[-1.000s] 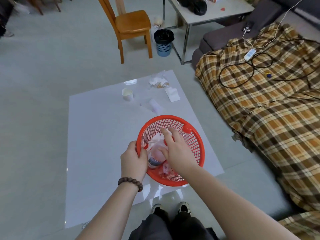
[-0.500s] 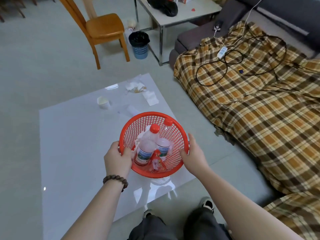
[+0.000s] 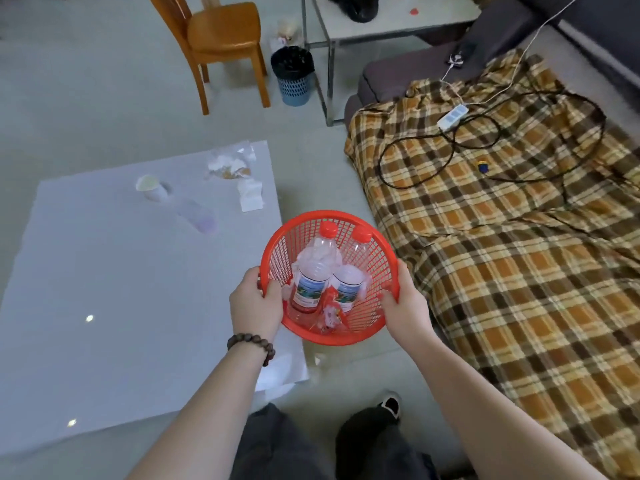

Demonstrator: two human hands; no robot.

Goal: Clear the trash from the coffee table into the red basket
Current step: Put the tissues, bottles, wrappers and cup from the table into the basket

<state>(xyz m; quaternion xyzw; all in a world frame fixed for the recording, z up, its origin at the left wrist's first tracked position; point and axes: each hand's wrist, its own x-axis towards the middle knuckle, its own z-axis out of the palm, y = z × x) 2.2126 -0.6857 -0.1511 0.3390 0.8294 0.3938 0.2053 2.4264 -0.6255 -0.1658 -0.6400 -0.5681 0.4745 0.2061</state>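
Observation:
The red basket [image 3: 388, 258] hangs in the air past the right edge of the white coffee table [image 3: 104, 289], gripped on both sides of its rim. My left hand [image 3: 254, 304] clasps the left rim and my right hand [image 3: 405, 303] clasps the right rim. Inside lie two clear bottles [image 3: 313, 271] with red caps, some tissue and a red wrapper [image 3: 329, 308]. On the table's far part remain a paper cup [image 3: 149, 187] on its side, a clear plastic cup [image 3: 199, 216], a crumpled wrapper [image 3: 228, 164] and a white napkin [image 3: 250, 195].
A sofa under a plaid blanket [image 3: 519, 254] with cables and a power strip [image 3: 452, 116] fills the right. A wooden chair [image 3: 221, 39], a small blue bin [image 3: 293, 76] and a metal-legged side table [image 3: 391, 19] stand at the back. My legs are below.
My right hand left the inside of the basket and took hold of its right rim. Both hands have carried the basket rightward, off the table's edge toward the sofa.

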